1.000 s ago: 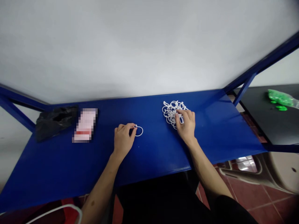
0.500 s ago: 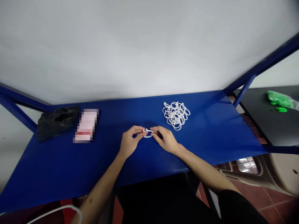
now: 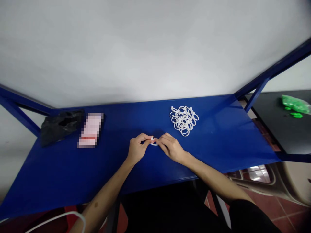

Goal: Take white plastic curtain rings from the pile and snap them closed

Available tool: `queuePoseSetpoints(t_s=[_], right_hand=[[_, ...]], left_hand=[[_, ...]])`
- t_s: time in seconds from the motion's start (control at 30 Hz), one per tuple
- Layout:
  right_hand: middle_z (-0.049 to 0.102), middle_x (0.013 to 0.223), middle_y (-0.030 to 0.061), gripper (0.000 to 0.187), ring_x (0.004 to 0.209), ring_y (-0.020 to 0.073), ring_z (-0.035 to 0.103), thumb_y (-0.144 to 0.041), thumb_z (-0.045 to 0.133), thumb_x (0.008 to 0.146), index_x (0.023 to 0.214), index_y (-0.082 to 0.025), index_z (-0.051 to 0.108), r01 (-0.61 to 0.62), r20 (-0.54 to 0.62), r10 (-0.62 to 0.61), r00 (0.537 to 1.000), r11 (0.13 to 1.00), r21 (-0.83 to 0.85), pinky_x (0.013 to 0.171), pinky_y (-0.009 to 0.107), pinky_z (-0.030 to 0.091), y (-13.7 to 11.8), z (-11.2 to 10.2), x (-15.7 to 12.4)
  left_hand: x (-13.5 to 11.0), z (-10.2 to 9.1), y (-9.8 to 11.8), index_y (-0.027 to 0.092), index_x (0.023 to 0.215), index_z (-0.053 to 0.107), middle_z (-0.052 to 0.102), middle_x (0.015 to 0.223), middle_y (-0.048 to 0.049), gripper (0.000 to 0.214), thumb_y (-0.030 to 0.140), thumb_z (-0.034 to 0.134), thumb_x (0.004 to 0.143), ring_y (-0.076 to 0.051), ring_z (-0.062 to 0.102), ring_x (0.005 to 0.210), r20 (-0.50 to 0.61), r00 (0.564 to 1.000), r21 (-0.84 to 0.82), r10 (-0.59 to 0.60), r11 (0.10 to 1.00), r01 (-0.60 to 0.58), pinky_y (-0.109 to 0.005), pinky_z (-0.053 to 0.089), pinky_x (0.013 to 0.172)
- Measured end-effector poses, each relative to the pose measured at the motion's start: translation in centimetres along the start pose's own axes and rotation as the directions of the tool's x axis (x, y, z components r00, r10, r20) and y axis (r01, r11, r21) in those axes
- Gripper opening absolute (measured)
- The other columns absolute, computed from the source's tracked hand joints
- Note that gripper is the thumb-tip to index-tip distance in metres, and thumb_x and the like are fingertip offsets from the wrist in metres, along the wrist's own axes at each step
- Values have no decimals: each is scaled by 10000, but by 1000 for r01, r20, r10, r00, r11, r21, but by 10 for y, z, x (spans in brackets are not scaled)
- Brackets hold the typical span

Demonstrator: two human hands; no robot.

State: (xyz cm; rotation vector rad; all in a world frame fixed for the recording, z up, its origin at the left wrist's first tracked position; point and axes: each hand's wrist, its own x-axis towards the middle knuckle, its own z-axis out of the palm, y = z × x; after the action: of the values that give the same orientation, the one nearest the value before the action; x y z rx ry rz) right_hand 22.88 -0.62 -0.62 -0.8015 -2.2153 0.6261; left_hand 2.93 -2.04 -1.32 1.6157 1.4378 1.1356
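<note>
Between both hands, just above the blue table (image 3: 102,174), is a white plastic curtain ring (image 3: 154,144). My left hand (image 3: 139,149) pinches it at its knobbed end with thumb and forefinger. My right hand (image 3: 171,148) is closed on its other side, fingertips almost touching those of the left. Fingers cover much of the ring, so only its lower curve and a small white knob show. Beyond my right hand lies a heap of similar white rings (image 3: 184,122), several of them overlapping.
A black plastic bag (image 3: 59,127) and a blurred-out pink and white rectangle (image 3: 91,129) lie at the table's left. Blue frame bars rise at both ends. On a dark table to the right is a bag of green pieces (image 3: 295,104). A beige chair (image 3: 289,181) stands below.
My right hand has moved left along the ring, bringing its fingertips close to my left ones. The ring is more covered now. The view has shifted slightly.
</note>
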Motion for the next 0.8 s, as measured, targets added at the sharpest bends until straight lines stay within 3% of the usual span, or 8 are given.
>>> queuePoseSetpoints(t_s=[0.13, 0.23, 0.3, 0.4, 0.47, 0.53, 0.8], right_hand=[[667, 882, 62, 207, 797, 186, 585, -224, 457, 1047, 1071, -193, 660, -17, -31, 16, 999, 998, -59, 759, 350, 532, 3, -4, 2], [672, 989, 79, 191, 914, 196, 629, -234, 499, 1032, 1079, -210, 683, -101, -166, 78, 983, 986, -134, 805, 360, 554, 7, -18, 6], [665, 1010, 78, 179, 941, 202, 644, -253, 529, 1017, 1066, -225, 699, -213, -331, 147, 932, 962, -172, 810, 371, 564, 14, -34, 7], [664, 950, 65, 176, 820, 189, 637, -289, 553, 999, 1027, -227, 715, -405, -539, 250, 805, 895, -189, 762, 370, 564, 30, -62, 3], [662, 918, 61, 200, 729, 173, 609, -316, 546, 993, 1038, -213, 711, -512, -619, 298, 727, 836, -198, 739, 367, 557, 43, -78, -1], [669, 900, 62, 230, 723, 181, 600, -343, 541, 986, 1069, -196, 697, -575, -654, 318, 686, 788, -219, 755, 381, 550, 54, -87, -6], [688, 1000, 113, 250, 953, 268, 579, -354, 535, 977, 1060, -176, 689, -607, -616, 312, 724, 711, -354, 918, 467, 477, 71, -82, -11]], left_hand=[[3, 1, 5, 236, 894, 714, 771, 877, -5, 103, 335, 689, 904, -166, 732, 795, 30, 995, 66, 98, 993, -100, -295, 587, 746], [6, -2, 8, 255, 1063, 708, 763, 1004, -24, 171, 358, 645, 943, -189, 701, 923, 44, 976, 212, 212, 953, -217, -359, 587, 857], [7, -6, 7, 259, 1152, 686, 752, 1092, -38, 227, 358, 619, 958, -219, 665, 1049, 37, 965, 318, 260, 912, -258, -425, 560, 960], [7, -9, -1, 236, 1193, 665, 718, 1213, -72, 263, 351, 593, 968, -274, 592, 1225, 9, 971, 455, 239, 864, -217, -517, 489, 1071], [6, -10, -8, 225, 1203, 658, 681, 1289, -96, 278, 352, 576, 970, -308, 536, 1316, 12, 982, 518, 191, 839, -170, -564, 448, 1105], [6, -9, -12, 223, 1210, 651, 643, 1347, -113, 287, 353, 564, 970, -327, 498, 1365, 25, 987, 546, 161, 825, -148, -590, 429, 1116], [4, -8, -13, 193, 1233, 633, 595, 1400, -141, 311, 339, 544, 974, -336, 464, 1399, 73, 987, 571, 143, 806, -159, -575, 409, 1139]])
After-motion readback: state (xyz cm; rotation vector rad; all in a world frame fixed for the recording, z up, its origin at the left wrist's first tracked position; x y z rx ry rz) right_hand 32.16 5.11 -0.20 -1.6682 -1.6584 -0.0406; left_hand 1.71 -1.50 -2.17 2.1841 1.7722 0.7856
